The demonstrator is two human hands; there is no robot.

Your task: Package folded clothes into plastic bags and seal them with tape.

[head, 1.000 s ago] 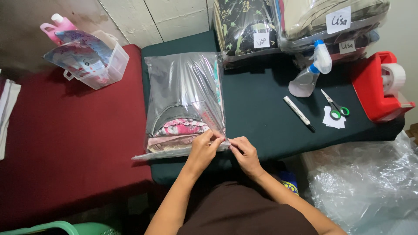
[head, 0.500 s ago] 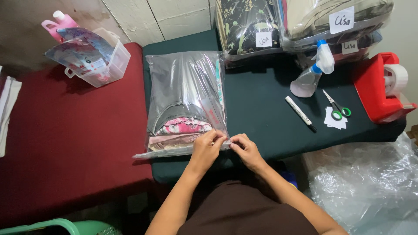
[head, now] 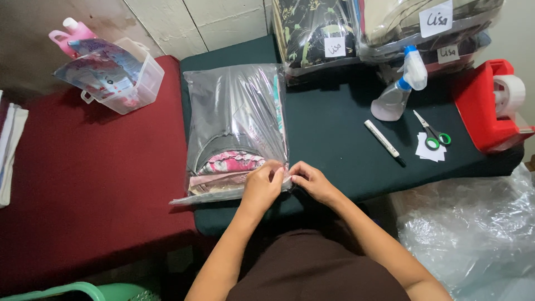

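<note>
Clear bagged garment (head: 237, 128), white-labelled packs (head: 334, 33) behind

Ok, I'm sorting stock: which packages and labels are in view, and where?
Clear bag: flat on the green table, folded clothes inside, both hands at its near edge.
Dark floral package: behind it, white square label.
Stacked packages: far right, two white labels.
Clear tub: far left, printed pouch inside.

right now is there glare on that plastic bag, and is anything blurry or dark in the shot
Head view: pale glare streaks the clear plastic bag, hazing the folded clothes inside; both hands, left hand and right hand, look sharp at its near edge; the crumpled plastic sheet at lower right shines too; the bottom left corner falls into shadow; straight edges bow slightly toward the frame's borders.
</note>
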